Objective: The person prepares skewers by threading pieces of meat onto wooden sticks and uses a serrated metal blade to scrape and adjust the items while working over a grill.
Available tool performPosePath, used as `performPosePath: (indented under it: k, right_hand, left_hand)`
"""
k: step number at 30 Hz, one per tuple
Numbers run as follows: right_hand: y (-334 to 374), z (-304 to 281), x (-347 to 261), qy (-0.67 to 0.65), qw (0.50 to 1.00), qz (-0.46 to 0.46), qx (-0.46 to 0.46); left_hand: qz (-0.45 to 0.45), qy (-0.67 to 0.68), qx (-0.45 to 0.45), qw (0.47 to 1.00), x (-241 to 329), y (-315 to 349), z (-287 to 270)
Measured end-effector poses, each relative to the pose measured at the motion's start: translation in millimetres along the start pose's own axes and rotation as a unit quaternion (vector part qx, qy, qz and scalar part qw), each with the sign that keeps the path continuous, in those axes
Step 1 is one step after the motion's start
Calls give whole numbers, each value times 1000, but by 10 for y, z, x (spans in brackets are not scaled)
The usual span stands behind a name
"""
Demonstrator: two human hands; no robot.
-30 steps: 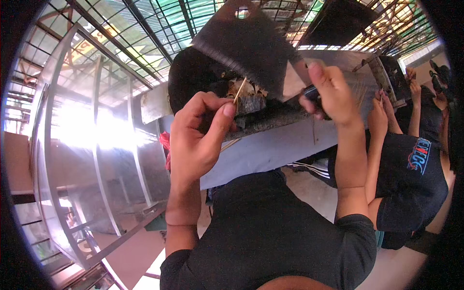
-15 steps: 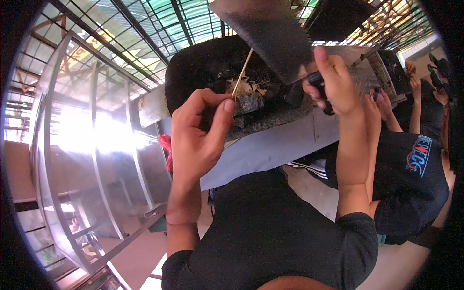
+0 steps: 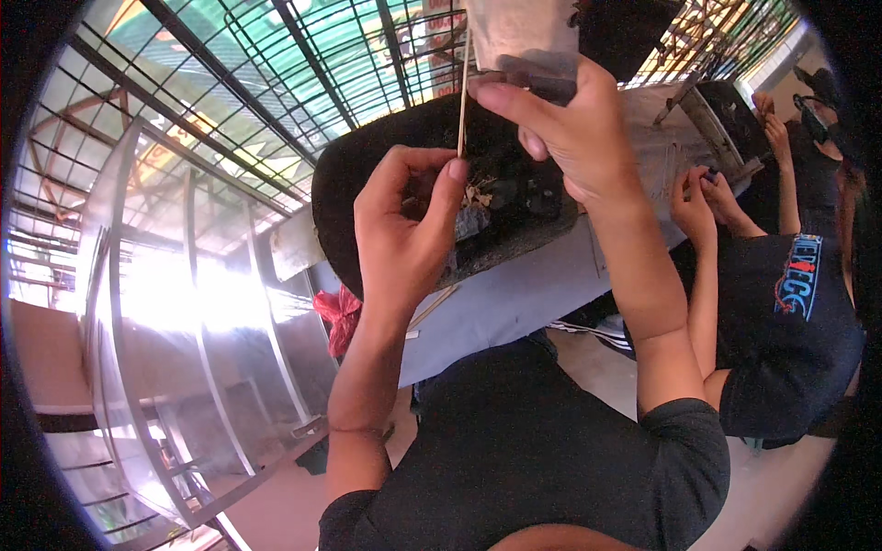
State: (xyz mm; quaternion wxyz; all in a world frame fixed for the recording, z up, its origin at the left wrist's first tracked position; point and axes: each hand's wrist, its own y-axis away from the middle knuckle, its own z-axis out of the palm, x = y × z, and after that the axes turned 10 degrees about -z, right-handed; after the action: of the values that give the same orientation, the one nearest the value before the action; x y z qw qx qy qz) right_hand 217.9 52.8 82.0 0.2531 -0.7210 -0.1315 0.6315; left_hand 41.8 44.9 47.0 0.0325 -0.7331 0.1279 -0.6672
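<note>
Between the thumb and forefinger of my left hand [image 3: 409, 216], a thin pale wooden stick [image 3: 463, 106] is pinched and stands nearly upright. My right hand [image 3: 583, 133] is closed round the dark handle [image 3: 536, 81] of a broad flat blade, its thumb lying towards the stick. The wide blade [image 3: 525, 32] points up and looks light from glare; its far end leaves the picture. It is beside the stick, and whether they touch I cannot tell. Below both hands, a black rounded pan [image 3: 354, 188] holds dark lumps like charcoal and some pale dry scraps [image 3: 478, 196].
The pan rests on a pale grey table [image 3: 514, 308]. A red plastic bag [image 3: 337, 317] hangs by its left side. At left stands a metal-framed glass case [image 3: 207, 367]. A wire grille [image 3: 358, 55] rises behind. To my right, a person in a dark shirt [image 3: 781, 340] works with both hands.
My right hand has moved left and up, turning the blade upright beside the stick. My left hand has risen slightly, and the stick stands straighter. The view has shifted a little.
</note>
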Motion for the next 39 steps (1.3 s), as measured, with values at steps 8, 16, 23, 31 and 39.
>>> performPosePath:
  k: [8, 16, 23, 31, 39]
  right_hand:
    - [-98, 110, 8, -37, 999, -18, 0]
    - [-122, 100, -54, 78, 991, -85, -61]
    - [-6, 194, 40, 109, 972, -193, -74]
    - [32, 92, -9, 194, 951, -209, -119]
    - [-50, 10, 45, 225, 915, -298, -155]
  left_hand:
    - [37, -56, 19, 998, 12, -123, 102]
    - [-26, 75, 35, 996, 171, -148, -94]
    - [120, -50, 119, 984, 187, -208, -103]
    - [27, 62, 81, 994, 223, -61, -163]
    - [-56, -81, 13, 995, 330, -96, -501]
